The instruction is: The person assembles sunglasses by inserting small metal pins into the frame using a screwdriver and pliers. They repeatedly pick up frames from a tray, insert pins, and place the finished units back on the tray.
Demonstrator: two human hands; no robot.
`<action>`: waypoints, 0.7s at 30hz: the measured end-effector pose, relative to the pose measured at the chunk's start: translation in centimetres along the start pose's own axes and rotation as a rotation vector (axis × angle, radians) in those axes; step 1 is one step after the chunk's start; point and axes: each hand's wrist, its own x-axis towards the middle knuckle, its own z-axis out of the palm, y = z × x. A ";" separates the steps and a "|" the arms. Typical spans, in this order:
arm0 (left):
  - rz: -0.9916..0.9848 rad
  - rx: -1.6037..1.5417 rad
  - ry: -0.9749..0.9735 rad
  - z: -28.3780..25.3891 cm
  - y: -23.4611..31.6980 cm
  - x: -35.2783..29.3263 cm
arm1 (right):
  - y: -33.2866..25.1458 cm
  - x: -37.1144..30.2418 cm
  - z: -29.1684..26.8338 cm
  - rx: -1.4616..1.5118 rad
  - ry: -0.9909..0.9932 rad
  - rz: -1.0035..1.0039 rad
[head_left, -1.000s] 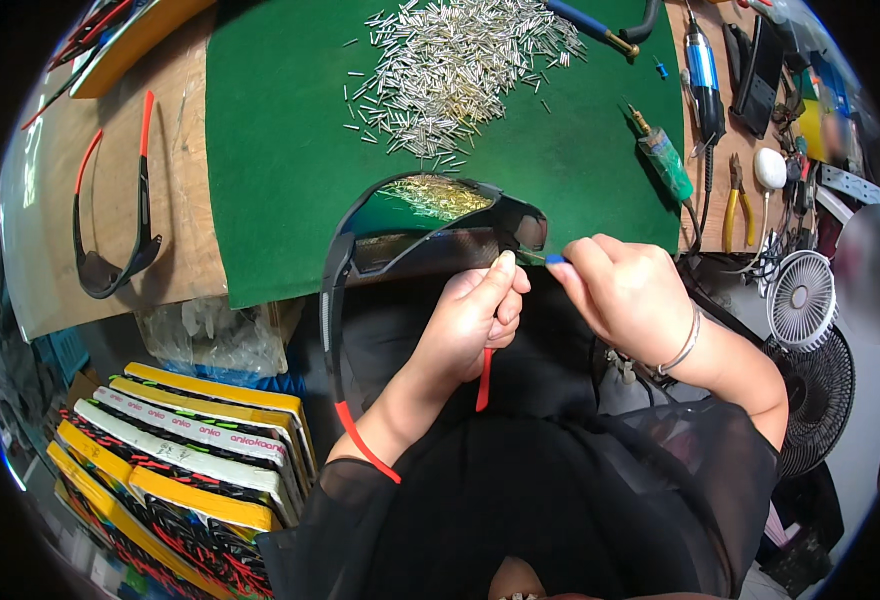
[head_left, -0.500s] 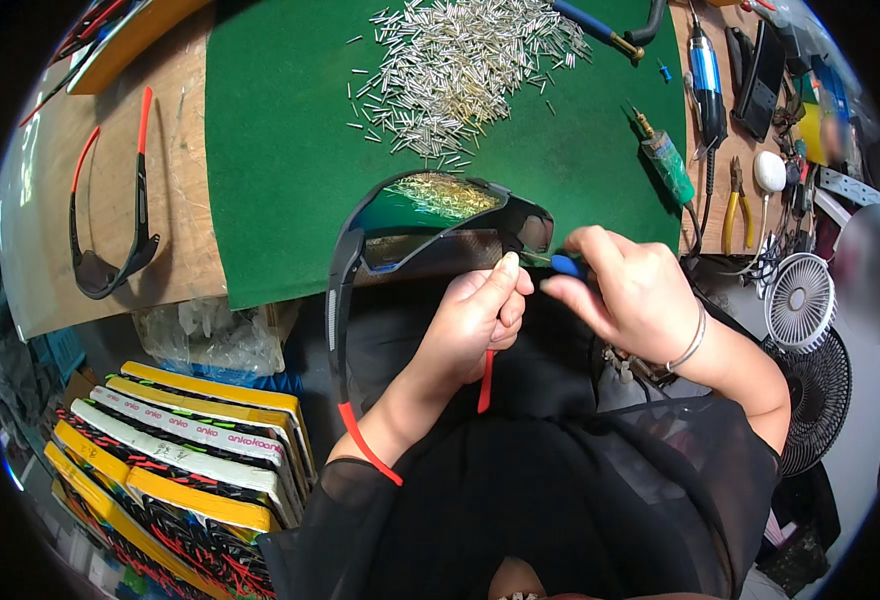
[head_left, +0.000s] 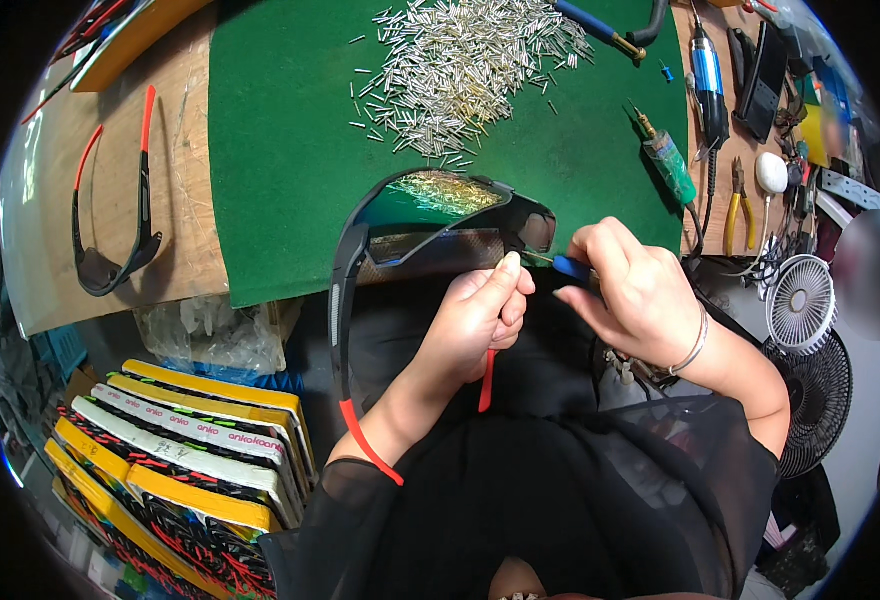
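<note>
Black wraparound sunglasses [head_left: 353, 262] with a mirrored lens and red temple tips are held over the near edge of the green mat. My left hand [head_left: 482, 312] grips them at the right hinge, thumb on top and fingers curled beneath. One long temple reaches back over my left forearm. In my right hand [head_left: 642, 297] is a small screwdriver [head_left: 572, 268] with a blue handle. Its thin shaft points left at the hinge by my left thumb. Whether the tip sits in a screw is too small to tell. My right thumb stands a little off the handle.
A heap of small metal pins [head_left: 465, 70] lies on the green mat [head_left: 280, 180]. A second pair of sunglasses [head_left: 110, 270] is on the left. To the right are a green-handled tool [head_left: 668, 165], yellow pliers [head_left: 738, 210] and a white fan [head_left: 800, 300]. Stacked trays of frames [head_left: 200, 440] stand lower left.
My right thumb has drawn away from the screwdriver handle, and my right fingers have lifted and turned slightly. The left hand and the sunglasses stay in place.
</note>
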 end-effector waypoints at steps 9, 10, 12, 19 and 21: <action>-0.002 -0.001 0.001 0.0 0.0 0.0 | 0.1 0.2 0.3 -0.035 0.068 -0.033; -0.001 -0.001 0.002 0.0 0.0 0.1 | 0.3 0.2 0.3 -0.068 0.019 -0.014; 0.000 -0.010 0.001 -0.1 0.0 0.0 | 0.4 0.1 0.2 -0.138 -0.077 0.031; -0.005 -0.022 -0.021 -0.3 0.0 0.1 | 0.0 0.2 -0.2 -0.046 -0.055 0.028; -0.001 -0.019 -0.022 -0.3 0.0 0.1 | 0.1 0.1 0.0 -0.095 -0.092 0.043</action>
